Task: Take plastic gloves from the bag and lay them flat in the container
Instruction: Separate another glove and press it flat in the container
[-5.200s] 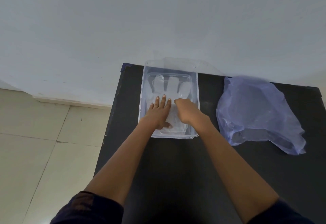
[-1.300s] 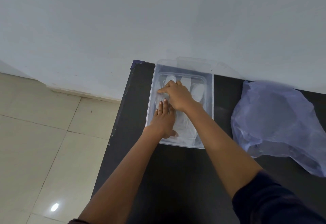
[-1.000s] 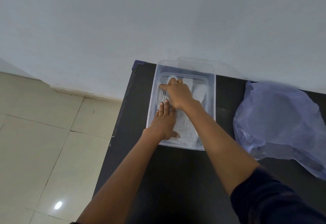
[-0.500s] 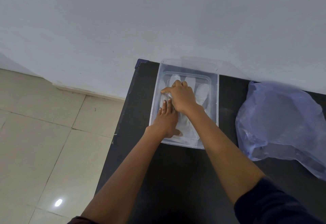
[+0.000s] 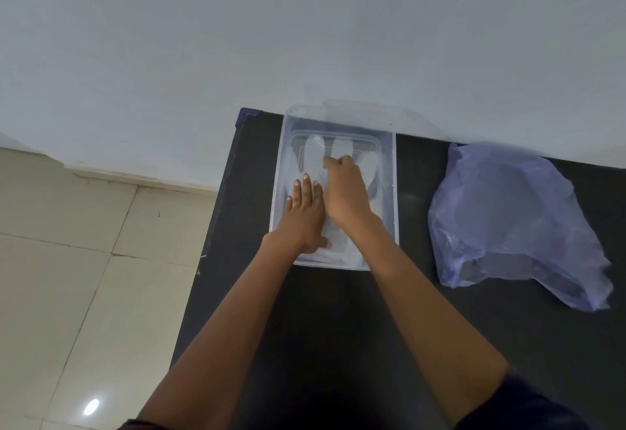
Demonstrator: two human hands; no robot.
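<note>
Clear plastic glove (image 5: 338, 243) lies in the container (image 5: 394, 192) at frame centre; left hand (image 5: 303, 216) pins it with flat, spread fingers while right hand (image 5: 345, 189), fingers curled pinching it, should smooth outward gently.

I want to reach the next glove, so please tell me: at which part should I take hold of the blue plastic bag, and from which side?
Pinch the loose rim of the blue plastic bag at its near end, where the mouth appears to gape toward the person. Come from the front with the right hand, the nearer one; thin crumpled film suits a light pinch. Both hands are now in the container.
</note>
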